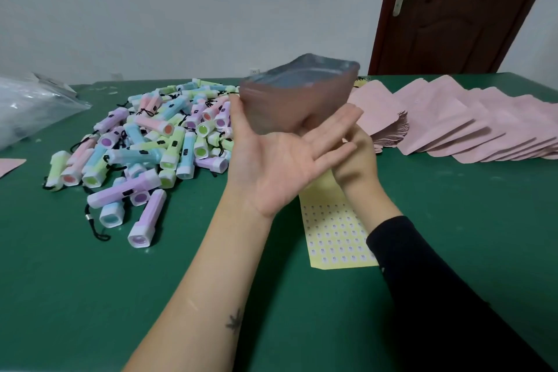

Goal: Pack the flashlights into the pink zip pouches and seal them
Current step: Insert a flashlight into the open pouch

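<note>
One pink pouch (299, 99) above both hands, mouth open. My left hand (280, 166) is flat, palm up, thumb on its edge. My right hand (356, 157) is half hidden behind; grip unclear. Film likely light, floppy, slick: I'd pinch at the mouth rim.

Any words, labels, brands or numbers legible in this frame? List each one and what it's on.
Nothing here can be read.
Sticker sheet: rows of tiny printed marks, too small to read.
Flashlights: no lettering visible.
Raised pouch: blurred, no print seen.
Stacked pouches: plain pink, no print.
</note>
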